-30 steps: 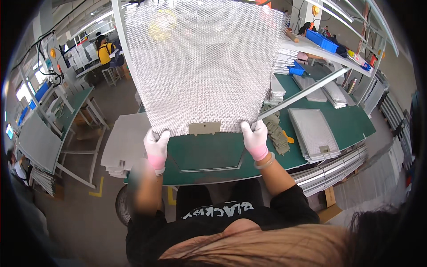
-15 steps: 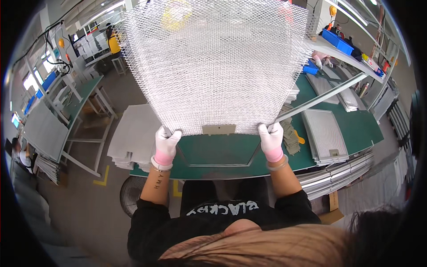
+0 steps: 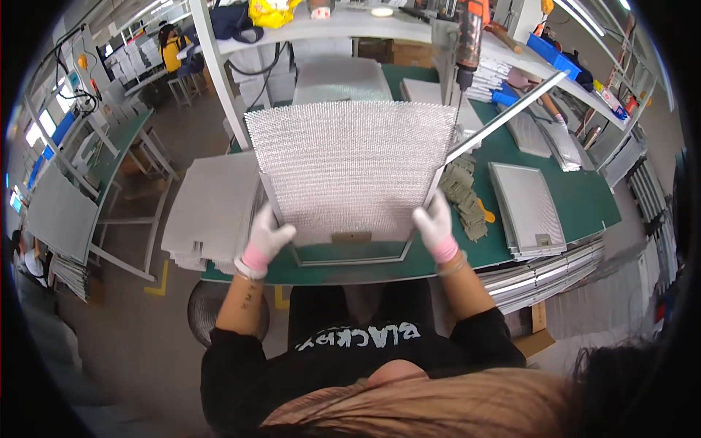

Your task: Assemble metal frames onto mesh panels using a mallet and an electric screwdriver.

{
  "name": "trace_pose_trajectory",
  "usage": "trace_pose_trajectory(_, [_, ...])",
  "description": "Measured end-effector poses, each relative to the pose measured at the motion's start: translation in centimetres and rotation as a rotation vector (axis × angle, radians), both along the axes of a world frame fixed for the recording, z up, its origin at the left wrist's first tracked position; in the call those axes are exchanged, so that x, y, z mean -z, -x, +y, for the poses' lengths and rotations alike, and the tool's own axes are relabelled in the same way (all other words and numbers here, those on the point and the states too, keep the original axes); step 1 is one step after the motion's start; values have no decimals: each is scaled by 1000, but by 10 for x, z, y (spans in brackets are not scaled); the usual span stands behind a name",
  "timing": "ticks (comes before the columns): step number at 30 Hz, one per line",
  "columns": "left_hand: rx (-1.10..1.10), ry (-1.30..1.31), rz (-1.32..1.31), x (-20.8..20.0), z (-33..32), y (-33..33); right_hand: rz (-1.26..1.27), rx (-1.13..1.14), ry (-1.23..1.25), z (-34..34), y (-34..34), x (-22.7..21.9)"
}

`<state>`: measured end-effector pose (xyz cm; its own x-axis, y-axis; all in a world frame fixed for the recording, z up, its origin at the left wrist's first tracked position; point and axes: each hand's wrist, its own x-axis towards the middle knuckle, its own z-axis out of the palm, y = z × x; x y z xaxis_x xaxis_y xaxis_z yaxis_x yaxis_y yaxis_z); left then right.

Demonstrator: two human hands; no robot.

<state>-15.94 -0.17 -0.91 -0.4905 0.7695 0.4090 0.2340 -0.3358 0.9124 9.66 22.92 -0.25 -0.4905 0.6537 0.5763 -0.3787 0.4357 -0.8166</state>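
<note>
A silvery metal mesh panel point(image 3: 350, 168) with a small plate point(image 3: 351, 237) near its lower edge stands tilted in front of me. Its lower part lies within a thin metal frame point(image 3: 350, 261) over the green table. My left hand point(image 3: 269, 232), in a white glove with a pink cuff, is closed around the left edge, thumb on the mesh side. On the opposite edge my right hand point(image 3: 436, 225), gloved alike, grips the same way. Fingers behind the edges are partly hidden. From the right side a loose frame bar point(image 3: 507, 115) slants up and outward.
Stacked pale panels point(image 3: 212, 208) lie left on the green table point(image 3: 591, 193). Greenish small plates point(image 3: 461, 193) and finished mesh filters point(image 3: 527, 208) lie right. A power screwdriver point(image 3: 469, 44) hangs beyond the panel, near the shelf point(image 3: 343, 28). Another person's hand shows far right.
The mesh panel has come down and away from me, its lower part now within the frame. The shelf and screwdriver behind it have come into sight. Both hands still grip the sides.
</note>
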Motion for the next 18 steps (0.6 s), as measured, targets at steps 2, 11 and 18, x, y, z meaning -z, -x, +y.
trace_pose_trajectory(2, [-61,-66,-72,-28,9,7,-86,1,65,10,4,-31])
trace_pose_trajectory(11, [-300,40,53,33,-5,-21,-214,59,18,-5,-9,26])
trace_pose_trajectory(18, [17,219,-214,32,-16,-7,-237,-133,85,3,-18,40])
